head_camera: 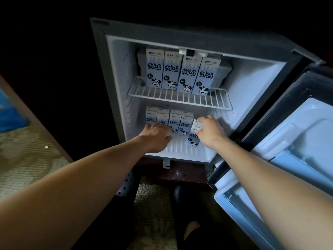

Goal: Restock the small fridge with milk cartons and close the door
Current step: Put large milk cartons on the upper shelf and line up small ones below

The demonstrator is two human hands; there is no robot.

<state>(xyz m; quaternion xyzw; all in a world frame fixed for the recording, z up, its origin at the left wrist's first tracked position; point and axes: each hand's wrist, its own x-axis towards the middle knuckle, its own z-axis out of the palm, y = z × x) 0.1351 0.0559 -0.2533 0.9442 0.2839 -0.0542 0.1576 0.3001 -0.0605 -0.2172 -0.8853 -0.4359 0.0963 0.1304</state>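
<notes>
Holding the fifth milk carton (193, 136) at the right end of the bottom row (173, 121), tilted, base down on the ribbed floor of the small fridge (115, 69). The right hand (210, 132) pinches it near the top, thumb on the front. The left hand (156, 136) is flat, fingers straight against the row. My guess is these are full but light-ish, stiff paperboard with slick faces, so squeezing mid-panel would dent one; grab by the top corners. Four more stand on the wire shelf (180, 100). The door (297, 132) hangs wide open.
</notes>
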